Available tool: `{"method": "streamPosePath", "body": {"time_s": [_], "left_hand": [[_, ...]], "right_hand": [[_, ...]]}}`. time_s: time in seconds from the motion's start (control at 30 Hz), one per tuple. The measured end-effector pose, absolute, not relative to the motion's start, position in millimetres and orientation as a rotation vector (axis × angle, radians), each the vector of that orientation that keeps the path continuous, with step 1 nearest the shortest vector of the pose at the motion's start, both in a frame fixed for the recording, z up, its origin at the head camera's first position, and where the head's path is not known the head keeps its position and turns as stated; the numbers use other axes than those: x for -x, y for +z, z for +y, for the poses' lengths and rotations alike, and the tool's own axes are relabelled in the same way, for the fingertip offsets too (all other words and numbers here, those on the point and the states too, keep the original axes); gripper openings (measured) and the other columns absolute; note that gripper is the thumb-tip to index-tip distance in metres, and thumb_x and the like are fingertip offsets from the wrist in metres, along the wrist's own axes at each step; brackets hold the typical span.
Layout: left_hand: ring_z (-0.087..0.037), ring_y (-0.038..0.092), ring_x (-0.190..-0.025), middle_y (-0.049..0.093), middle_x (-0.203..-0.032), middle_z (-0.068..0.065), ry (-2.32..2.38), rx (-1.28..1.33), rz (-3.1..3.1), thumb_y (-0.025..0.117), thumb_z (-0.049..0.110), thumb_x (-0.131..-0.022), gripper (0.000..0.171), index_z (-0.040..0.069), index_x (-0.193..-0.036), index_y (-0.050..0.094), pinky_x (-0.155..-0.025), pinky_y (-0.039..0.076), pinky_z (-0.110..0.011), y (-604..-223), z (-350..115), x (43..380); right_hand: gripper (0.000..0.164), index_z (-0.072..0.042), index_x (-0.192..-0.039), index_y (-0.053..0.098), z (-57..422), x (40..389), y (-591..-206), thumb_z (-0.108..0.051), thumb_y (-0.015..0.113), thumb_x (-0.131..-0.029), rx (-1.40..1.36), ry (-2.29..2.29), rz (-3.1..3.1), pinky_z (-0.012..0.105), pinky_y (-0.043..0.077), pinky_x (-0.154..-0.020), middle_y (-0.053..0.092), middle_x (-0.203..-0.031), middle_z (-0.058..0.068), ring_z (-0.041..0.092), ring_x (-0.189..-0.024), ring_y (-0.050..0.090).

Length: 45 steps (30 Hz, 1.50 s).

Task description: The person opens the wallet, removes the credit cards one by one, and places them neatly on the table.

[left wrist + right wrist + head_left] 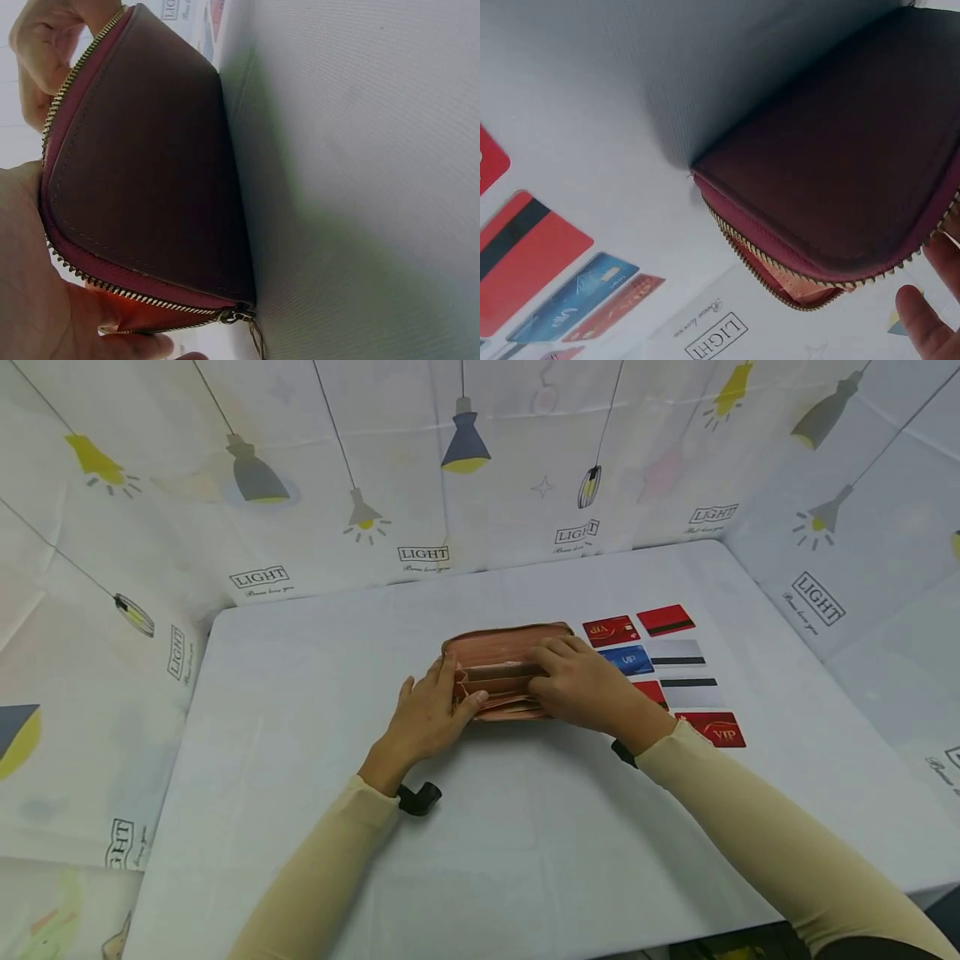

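Note:
An unzipped pink wallet (pixel 510 647) stands spread on the table, its card slots and dividers facing up. In both wrist views its dark outer panel (pixel 150 150) shows, edged by a toothed gold zipper (pixel 780 264). The left hand (pixel 429 714) grips the wallet's left end, with the thumb over the front edge. At the other end, the right hand (pixel 581 685) has its curled fingers in among the dividers and holds the wallet there. Whether those fingers also pinch something inside is hidden.
Several cards lie in two columns right of the wallet, among them a red VIP card (pixel 712 729), a blue card (pixel 628 660) and a white striped card (pixel 690 693). The right forearm passes in front of them. A lamp-patterned cloth (pixel 510 477) hangs behind the white table (pixel 300 693).

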State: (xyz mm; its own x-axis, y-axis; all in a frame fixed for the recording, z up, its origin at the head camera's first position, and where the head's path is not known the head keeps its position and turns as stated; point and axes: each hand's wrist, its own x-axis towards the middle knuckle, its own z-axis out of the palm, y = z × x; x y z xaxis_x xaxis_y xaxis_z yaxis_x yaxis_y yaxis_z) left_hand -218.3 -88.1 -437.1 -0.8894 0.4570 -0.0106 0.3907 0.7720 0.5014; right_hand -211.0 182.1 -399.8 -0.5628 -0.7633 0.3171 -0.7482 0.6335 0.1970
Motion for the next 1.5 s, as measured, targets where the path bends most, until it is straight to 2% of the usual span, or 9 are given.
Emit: {"method": "streamPosePath", "body": {"time_s": [0.3,0.53,0.67,0.87,1.0,1.2,1.33,1.5], "left_hand": [[-0.029,0.030,-0.155,0.050,-0.154,-0.005,0.739,-0.663,2.831,0.030,0.068,-0.106,0.091,0.008,-0.168,0.002,-0.124,0.012,-0.066,-437.8,-88.0,218.1],[-0.032,0.028,-0.157,0.028,-0.169,-0.018,0.721,-0.649,2.826,0.031,0.068,-0.106,0.091,0.009,-0.169,0.002,-0.125,0.011,-0.065,-437.1,-88.7,218.5],[-0.032,0.027,-0.157,0.025,-0.170,-0.018,0.722,-0.641,2.817,0.032,0.068,-0.106,0.091,0.010,-0.169,0.002,-0.125,0.009,-0.064,-435.3,-87.9,218.0],[-0.032,0.025,-0.158,0.023,-0.171,-0.018,0.702,-0.631,2.813,0.031,0.070,-0.105,0.092,0.009,-0.169,0.002,-0.126,0.009,-0.063,-434.7,-87.3,218.0],[-0.034,0.026,-0.157,0.021,-0.171,-0.020,0.690,-0.625,2.810,0.030,0.071,-0.105,0.093,0.010,-0.169,0.000,-0.126,0.009,-0.063,-435.4,-86.9,217.8],[-0.034,0.028,-0.156,0.023,-0.171,-0.019,0.694,-0.616,2.824,0.031,0.071,-0.105,0.093,0.009,-0.169,0.003,-0.126,0.010,-0.063,-437.6,-85.6,217.8],[-0.032,0.028,-0.157,0.027,-0.170,-0.017,0.705,-0.621,2.825,0.029,0.072,-0.105,0.093,0.010,-0.169,0.001,-0.125,0.010,-0.063,-438.1,-84.2,218.2],[-0.032,0.027,-0.157,0.026,-0.170,-0.017,0.704,-0.627,2.819,0.025,0.073,-0.104,0.093,0.011,-0.169,0.000,-0.126,0.009,-0.063,-436.6,-83.8,218.3]], "right_hand": [[0.010,-0.015,-0.092,0.084,181.1,207.0,-396.3,-0.019,0.088,-0.084,-1.126,0.156,-2.724,0.057,0.048,-0.109,0.064,-0.132,0.015,0.036,-0.128,0.057],[0.012,-0.017,-0.094,0.084,185.2,205.4,-397.5,-0.024,0.087,-0.084,-1.064,0.143,-2.887,0.063,0.040,-0.114,0.058,-0.144,0.015,0.037,-0.141,0.045],[0.013,-0.017,-0.092,0.084,185.9,205.4,-397.0,-0.026,0.087,-0.084,-1.077,0.098,-2.892,0.064,0.037,-0.116,0.058,-0.145,0.015,0.037,-0.142,0.044],[0.011,-0.013,-0.088,0.083,182.5,206.0,-395.2,-0.023,0.084,-0.085,-1.160,-0.059,-2.788,0.061,0.042,-0.113,0.063,-0.136,0.014,0.036,-0.135,0.050],[0.022,-0.007,-0.090,0.082,179.6,205.1,-395.2,-0.027,0.088,-0.084,-1.209,-0.281,-2.683,0.057,0.047,-0.110,0.063,-0.133,0.014,0.035,-0.132,0.052],[0.031,-0.004,-0.090,0.081,177.9,202.3,-393.3,-0.030,0.094,-0.078,-1.255,-0.447,-2.598,0.055,0.042,-0.116,0.061,-0.141,0.014,0.036,-0.141,0.047],[0.033,-0.002,-0.083,0.078,179.2,200.0,-389.8,-0.029,0.095,-0.075,-1.283,-0.409,-2.523,0.054,0.041,-0.116,0.062,-0.140,0.016,0.037,-0.141,0.048],[0.031,0.000,-0.074,0.072,180.8,196.0,-385.6,-0.022,0.094,-0.077,-1.309,-0.277,-2.470,0.051,0.043,-0.115,0.065,-0.134,0.017,0.036,-0.135,0.053]]}}
